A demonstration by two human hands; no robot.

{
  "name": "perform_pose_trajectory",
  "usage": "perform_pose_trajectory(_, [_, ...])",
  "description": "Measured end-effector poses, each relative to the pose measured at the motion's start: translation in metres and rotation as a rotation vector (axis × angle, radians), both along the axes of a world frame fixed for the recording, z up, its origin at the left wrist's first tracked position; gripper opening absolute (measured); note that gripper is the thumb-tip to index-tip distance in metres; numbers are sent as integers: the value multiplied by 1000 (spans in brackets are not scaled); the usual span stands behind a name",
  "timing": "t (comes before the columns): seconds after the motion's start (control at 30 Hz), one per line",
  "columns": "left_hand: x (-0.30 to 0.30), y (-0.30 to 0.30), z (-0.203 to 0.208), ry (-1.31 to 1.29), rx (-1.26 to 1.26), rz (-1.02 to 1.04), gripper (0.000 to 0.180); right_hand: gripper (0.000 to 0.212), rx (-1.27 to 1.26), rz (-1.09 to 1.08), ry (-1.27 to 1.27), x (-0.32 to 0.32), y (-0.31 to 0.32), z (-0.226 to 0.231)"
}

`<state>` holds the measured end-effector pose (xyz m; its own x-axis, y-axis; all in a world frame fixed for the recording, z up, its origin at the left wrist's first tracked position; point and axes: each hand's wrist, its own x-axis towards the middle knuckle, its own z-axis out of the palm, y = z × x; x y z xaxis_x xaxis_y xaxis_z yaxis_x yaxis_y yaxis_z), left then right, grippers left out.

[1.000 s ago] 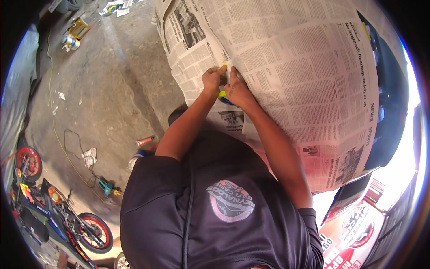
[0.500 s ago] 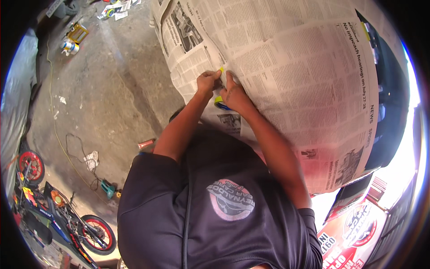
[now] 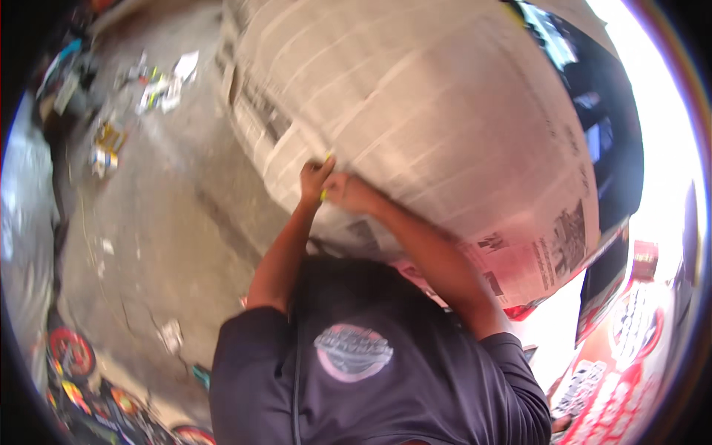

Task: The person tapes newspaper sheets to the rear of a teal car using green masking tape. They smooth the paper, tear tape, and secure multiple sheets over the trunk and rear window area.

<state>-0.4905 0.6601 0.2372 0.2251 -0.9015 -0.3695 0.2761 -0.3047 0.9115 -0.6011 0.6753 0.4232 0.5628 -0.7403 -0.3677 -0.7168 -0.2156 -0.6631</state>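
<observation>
Sheets of newspaper [image 3: 445, 111] cover the rounded body panel of a car, whose dark glass [image 3: 615, 141] shows at the right. Over the paper's lower left part, my hands are close together, blurred by motion. My left hand [image 3: 314, 179] is closed in a pinch, with a bit of yellow tape [image 3: 328, 156] at its thumb. Just to its right, my right hand [image 3: 354, 194] is curled closed. A yellow edge of the tape roll [image 3: 324, 195] shows between the hands; my right fingers hide most of the roll.
On the concrete floor at left lie papers [image 3: 167, 89], a yellow can [image 3: 110, 137], a white container [image 3: 104, 162] and a crumpled paper [image 3: 170, 336]. A motorcycle [image 3: 96, 400] stands at lower left. Plastic sheeting [image 3: 30, 222] hangs along the left side. A red-and-white banner [image 3: 623, 363] is at lower right.
The view has swung, so the scene sits lower and my hands farther left. My right index finger, stretched on the newspaper before, is now curled in. The roll is more hidden.
</observation>
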Motion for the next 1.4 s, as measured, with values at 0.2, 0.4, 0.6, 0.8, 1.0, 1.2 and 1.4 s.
perform_pose_trajectory(0.2, [57,47,119,219,-103,-23,37,38,-75,-25,-324,8,72,104])
perform_pose_trajectory(0.4, [63,98,356,-14,-825,-575,31,41,-298,-243,-570,-40,114,252])
perform_pose_trajectory(0.6, [0,100,411,59,-856,-692,32,36,-820,-412,-541,-83,138,294])
perform_pose_trajectory(0.8, [-54,103,412,318,-814,-701,30,25,-1376,-701,-291,-108,165,278])
perform_pose_trajectory(1.0, [-91,116,415,198,-970,-784,31,25,-1508,-887,-236,-116,200,267])
perform_pose_trajectory(1.2, [-121,130,418,122,-1054,-894,29,25,-1474,-1068,-175,-126,234,262])
perform_pose_trajectory(1.4, [-149,147,424,-182,-1314,-899,27,23,-1572,-1165,0,-132,256,258])
